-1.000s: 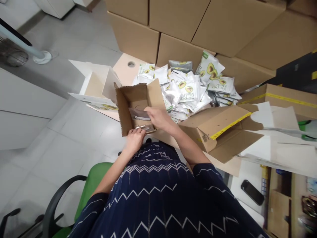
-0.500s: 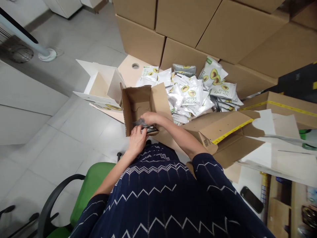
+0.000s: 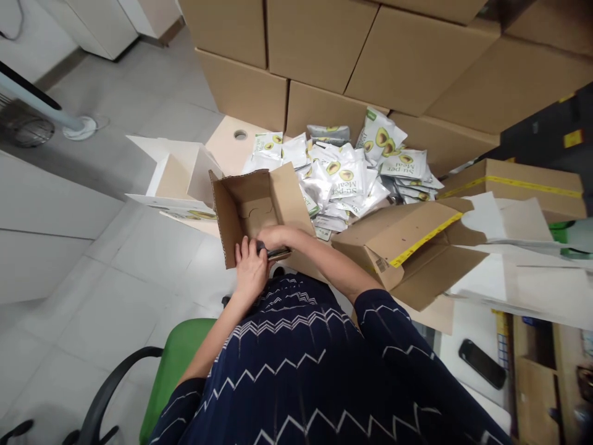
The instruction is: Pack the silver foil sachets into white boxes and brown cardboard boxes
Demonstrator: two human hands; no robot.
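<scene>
I have the open cardboard box right in front of my body, by the near edge of the counter; how much of its base the counter carries I cannot tell. My left hand lies over the box's near edge, fingers bent inward. My right hand is down inside, knuckles bent, its fingertips out of sight. Between them a dark, flat packet shows as a thin strip against the near side. Whether either set of fingers truly grips it or only presses it, I cannot tell.

I judge the packet light and limp, with a slick film that could slide under dry fingertips. Its flat edge looks the best place to pinch, with a thumb on one face and the fingers spread across the other so it doesn't fold. Squeezing hard in the middle would probably crease it.

The box should be light too, stiff along its folded corners but springy at the loose flaps. I would steady it by a wall near a corner; a flap would likely just bend.

Beyond the box, the pile of white pouches looks soft and slippery, apt to slump if one is pulled from underneath. A sealed rim seems the safest hold there.
</scene>
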